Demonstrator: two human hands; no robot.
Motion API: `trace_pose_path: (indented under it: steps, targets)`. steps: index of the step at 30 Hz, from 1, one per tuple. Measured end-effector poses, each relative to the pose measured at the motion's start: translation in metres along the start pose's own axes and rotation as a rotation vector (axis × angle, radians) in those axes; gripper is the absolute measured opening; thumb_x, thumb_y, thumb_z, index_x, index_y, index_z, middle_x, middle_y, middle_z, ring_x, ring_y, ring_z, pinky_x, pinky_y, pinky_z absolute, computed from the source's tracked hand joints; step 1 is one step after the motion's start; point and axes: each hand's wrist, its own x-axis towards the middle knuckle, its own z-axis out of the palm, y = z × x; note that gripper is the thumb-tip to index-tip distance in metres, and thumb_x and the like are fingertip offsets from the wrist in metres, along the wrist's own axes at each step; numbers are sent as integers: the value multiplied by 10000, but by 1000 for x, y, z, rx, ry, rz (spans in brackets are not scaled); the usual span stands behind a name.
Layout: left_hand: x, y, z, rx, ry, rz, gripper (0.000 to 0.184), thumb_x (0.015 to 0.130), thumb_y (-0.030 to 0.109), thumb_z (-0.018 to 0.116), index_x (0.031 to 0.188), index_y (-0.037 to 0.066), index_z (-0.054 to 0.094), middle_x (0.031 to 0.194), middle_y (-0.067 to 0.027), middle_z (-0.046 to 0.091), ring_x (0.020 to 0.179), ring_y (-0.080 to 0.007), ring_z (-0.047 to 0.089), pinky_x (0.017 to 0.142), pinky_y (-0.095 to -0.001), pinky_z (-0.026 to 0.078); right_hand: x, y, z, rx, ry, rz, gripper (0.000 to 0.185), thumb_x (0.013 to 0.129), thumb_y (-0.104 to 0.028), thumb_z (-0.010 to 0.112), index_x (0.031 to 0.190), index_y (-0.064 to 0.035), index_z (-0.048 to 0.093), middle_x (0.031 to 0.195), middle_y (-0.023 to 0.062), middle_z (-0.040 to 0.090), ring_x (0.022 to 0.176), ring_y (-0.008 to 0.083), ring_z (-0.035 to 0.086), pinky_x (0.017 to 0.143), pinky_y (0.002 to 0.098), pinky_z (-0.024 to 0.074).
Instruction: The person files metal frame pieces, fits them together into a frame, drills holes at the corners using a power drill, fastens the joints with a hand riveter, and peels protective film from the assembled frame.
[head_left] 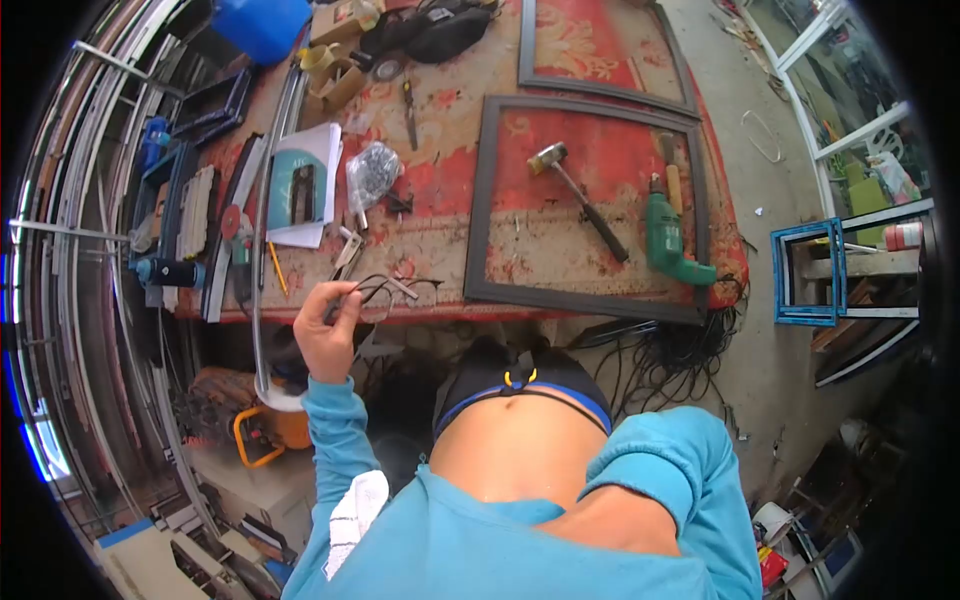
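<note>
Glasses (378, 288) at the near edge of the red-covered table (440, 215) were pinched in our left hand (328, 325), our right hand was hidden, its state unknown to us, and a loose grip could have dropped them past that edge.

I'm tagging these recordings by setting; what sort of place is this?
Probably a workshop, perhaps for frames: a green power drill, a dark rectangular frame and many long bars suggest it.
</note>
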Motion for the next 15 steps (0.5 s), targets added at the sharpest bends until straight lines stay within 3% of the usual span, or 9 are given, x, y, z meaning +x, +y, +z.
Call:
trace_pose_path:
  steps: [10, 15]
  targets:
    - [18, -23, 1, -45, -11, -8, 61, 899, -9, 679, 958, -1, 664, 878, -27, 632, 841, -113, 581, 784, -248, 460, -56, -21, -56, 101, 228, -76, 345, 1008, -397, 547, 975, -81, 682, 997, 94, 735, 871, 210, 695, 796, 414, 554]
    - [25, -25, 0, -47, 9, 114, 61, 904, 16, 686, 957, 3, 659, 880, -24, 631, 800, -102, 564, 708, -244, 453, -63, -65, -59, 71, 266, -107, 355, 1016, -409, 537, 985, -85, 679, 1011, 96, 738, 882, 213, 700, 807, 417, 557]
